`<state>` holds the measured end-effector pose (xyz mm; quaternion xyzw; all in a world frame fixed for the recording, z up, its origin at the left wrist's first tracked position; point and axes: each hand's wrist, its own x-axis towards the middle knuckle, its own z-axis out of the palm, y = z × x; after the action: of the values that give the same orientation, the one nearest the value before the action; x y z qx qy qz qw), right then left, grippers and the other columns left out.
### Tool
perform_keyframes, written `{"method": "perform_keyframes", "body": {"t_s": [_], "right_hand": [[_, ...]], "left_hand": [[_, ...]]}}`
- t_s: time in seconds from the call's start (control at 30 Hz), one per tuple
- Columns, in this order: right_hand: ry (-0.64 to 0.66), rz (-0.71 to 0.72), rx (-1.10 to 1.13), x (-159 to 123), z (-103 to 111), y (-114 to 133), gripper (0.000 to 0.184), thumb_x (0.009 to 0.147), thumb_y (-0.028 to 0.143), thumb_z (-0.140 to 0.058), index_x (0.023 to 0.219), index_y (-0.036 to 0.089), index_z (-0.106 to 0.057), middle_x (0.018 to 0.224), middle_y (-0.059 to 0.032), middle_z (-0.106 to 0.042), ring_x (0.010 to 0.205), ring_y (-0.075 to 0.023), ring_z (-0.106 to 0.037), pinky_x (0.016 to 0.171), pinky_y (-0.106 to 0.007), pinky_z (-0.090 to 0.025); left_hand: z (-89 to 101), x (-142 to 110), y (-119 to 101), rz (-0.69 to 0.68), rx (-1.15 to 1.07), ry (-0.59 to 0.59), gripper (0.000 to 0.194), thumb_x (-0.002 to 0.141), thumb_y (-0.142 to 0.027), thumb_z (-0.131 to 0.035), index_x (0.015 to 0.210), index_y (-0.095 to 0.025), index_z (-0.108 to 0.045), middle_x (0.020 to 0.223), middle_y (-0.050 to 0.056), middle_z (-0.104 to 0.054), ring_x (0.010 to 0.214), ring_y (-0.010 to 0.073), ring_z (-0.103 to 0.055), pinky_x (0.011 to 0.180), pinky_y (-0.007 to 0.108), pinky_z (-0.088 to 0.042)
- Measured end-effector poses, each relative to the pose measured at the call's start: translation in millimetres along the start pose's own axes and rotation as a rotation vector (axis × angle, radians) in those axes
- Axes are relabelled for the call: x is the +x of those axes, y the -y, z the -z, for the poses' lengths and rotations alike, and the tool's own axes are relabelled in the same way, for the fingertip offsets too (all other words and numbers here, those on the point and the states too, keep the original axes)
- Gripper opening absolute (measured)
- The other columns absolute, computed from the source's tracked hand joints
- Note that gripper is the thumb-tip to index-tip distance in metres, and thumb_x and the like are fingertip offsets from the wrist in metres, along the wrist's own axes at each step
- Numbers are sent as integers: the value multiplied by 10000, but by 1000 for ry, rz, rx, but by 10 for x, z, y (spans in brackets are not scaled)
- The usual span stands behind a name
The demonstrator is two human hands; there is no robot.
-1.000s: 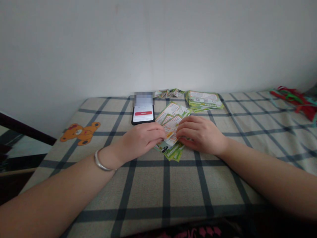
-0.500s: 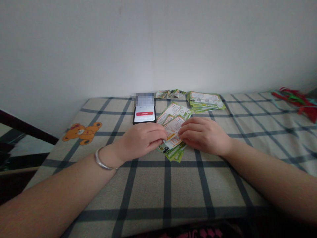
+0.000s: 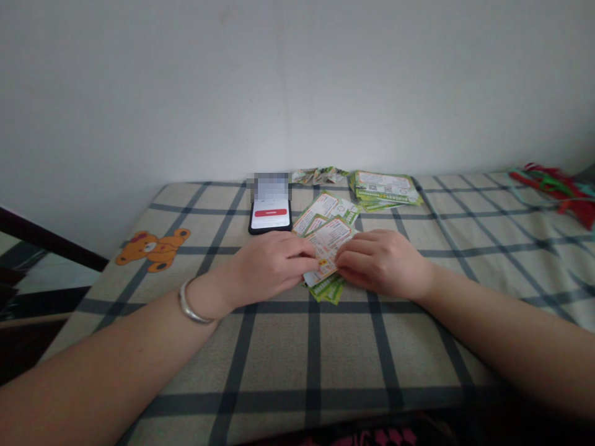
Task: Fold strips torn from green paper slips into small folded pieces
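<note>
A printed paper leaflet (image 3: pixel 329 243) with white and orange print lies tilted between my hands, over a loose pile of green leaflets (image 3: pixel 328 288). My left hand (image 3: pixel 276 263), below a silver bangle (image 3: pixel 190 303) on the wrist, grips its left edge with bent fingers. My right hand (image 3: pixel 379 263) has its fingers curled together on the right edge. Both thumbs are largely hidden. Just beyond my left hand lies a phone (image 3: pixel 271 218) with a lit screen and a red button on it; the top of the screen is blurred out.
By the wall lie a stack of green leaflets (image 3: pixel 385 188) and some crumpled or folded packets (image 3: pixel 320 175). A red and green tangle (image 3: pixel 558 192) sits at the far right. An orange bear picture (image 3: pixel 153 249) is on the checked tablecloth (image 3: pixel 274 347) at the left.
The top leaflet has shifted slightly toward me, and both hands have moved a little lower with it. The phone and the other stacks stay in place.
</note>
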<state>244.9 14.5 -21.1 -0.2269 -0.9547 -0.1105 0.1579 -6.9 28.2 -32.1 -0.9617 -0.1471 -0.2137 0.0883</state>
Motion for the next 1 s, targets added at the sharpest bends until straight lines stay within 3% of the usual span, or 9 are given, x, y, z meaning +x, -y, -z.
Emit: {"method": "perform_keyframes", "body": {"t_s": [0.43, 0.7, 0.87, 1.0], "right_hand": [[-33, 9, -5, 5, -8, 21, 282, 967, 276, -438, 832, 158, -656, 771, -39, -665, 732, -158, -580, 634, -293, -384], [19, -79, 75, 6, -62, 26, 258, 955, 303, -470, 832, 157, -644, 769, -38, -650, 711, -151, -574, 656, -280, -406], [19, -110, 120, 11, -67, 32, 237, 945, 287, -484, 830, 157, -646, 784, -43, -650, 734, -155, -574, 681, -277, -413], [44, -122, 140, 9, -71, 28, 242, 942, 296, -483, 833, 159, -649, 794, -48, -647, 760, -163, -571, 698, -282, -412]], "left_hand": [[-8, 9, 14, 120, 44, -7, 217, 855, -100, -513, 935, -190, -694, 981, 58, -669, 902, 202, -601, 819, 364, -506], [-29, 5, 5, 154, 52, 54, 199, 814, -84, -527, 925, -173, -665, 987, 63, -652, 925, 218, -583, 849, 375, -495], [-25, 6, 4, 175, 23, 99, 128, 866, -203, -569, 949, -171, -661, 1014, 67, -653, 941, 224, -579, 867, 387, -481], [-7, 26, -24, 173, 49, 125, 176, 914, -284, -535, 872, -167, -660, 909, 56, -659, 876, 215, -582, 825, 379, -480]]}}
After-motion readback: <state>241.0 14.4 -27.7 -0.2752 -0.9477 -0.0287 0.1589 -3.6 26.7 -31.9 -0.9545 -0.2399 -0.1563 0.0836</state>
